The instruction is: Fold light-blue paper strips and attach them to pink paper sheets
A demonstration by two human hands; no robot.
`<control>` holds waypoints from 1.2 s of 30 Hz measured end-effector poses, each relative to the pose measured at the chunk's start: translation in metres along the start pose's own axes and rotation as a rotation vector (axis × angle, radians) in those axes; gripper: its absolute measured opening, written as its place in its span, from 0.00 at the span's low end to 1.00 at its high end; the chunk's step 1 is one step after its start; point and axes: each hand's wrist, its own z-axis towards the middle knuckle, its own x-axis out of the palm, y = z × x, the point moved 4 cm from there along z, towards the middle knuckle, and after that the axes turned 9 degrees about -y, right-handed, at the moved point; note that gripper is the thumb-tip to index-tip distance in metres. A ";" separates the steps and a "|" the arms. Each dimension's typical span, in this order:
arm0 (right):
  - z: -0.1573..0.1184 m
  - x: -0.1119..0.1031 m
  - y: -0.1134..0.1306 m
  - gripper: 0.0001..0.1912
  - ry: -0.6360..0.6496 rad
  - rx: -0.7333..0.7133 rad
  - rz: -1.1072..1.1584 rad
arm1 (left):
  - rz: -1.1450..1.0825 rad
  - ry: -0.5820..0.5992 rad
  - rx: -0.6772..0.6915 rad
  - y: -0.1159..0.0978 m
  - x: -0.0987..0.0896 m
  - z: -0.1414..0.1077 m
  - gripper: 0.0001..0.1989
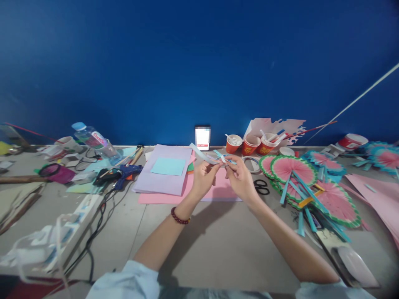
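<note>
Seen from just behind the person's shoulders, over a grey table [218, 245]:

- Left hand [205, 177]: fingers drawn together, pinching a narrow, pale blue, ribbon-like paper strip [202, 153], whose free end rises beyond the fingertips.
- Right hand [238, 176]: thumb and fingers closed narrow on the same small work, facing the left. The folds between the hands are blurred; it may be one strip or two crossing.
- Beneath and beside the left hand: a lavender paper stack [162, 182], topped by a light-blue paper rectangle [168, 166]; pink paper sheets [224, 187] extend under both hands.
- Beyond the hands: a lit, upright phone [203, 139]; to its right, red paper cups [233, 144] holding small white pieces and pens.
- Just right of the right hand: black-handled scissors [261, 187]; farther right, round pink-and-green pleated paper fans [293, 168] with blue strips.
- Well left of the left hand: a blue glue gun [127, 172] among dark cables [99, 216], and a tilted clear plastic bottle [96, 139].

Risks, in my judgement: uneven pull between the hands could crease or tear the thin strip; a loose pinch could let its folds spring open; a wide right elbow could drag the fans; a snagged cable could shift the glue gun; a knock could topple the bottle onto paper.
</note>
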 end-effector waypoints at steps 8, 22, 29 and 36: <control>0.000 0.000 0.004 0.13 -0.012 -0.068 0.002 | 0.016 0.058 -0.005 -0.001 0.001 0.001 0.14; -0.003 0.001 0.008 0.14 0.060 0.058 0.017 | 0.052 0.085 0.104 0.006 -0.006 0.013 0.13; 0.000 0.002 0.001 0.16 0.074 0.120 0.015 | 0.083 0.061 0.122 0.006 -0.007 0.015 0.12; 0.003 0.004 -0.013 0.14 0.121 0.246 0.068 | 0.037 0.034 0.022 0.010 -0.008 0.015 0.15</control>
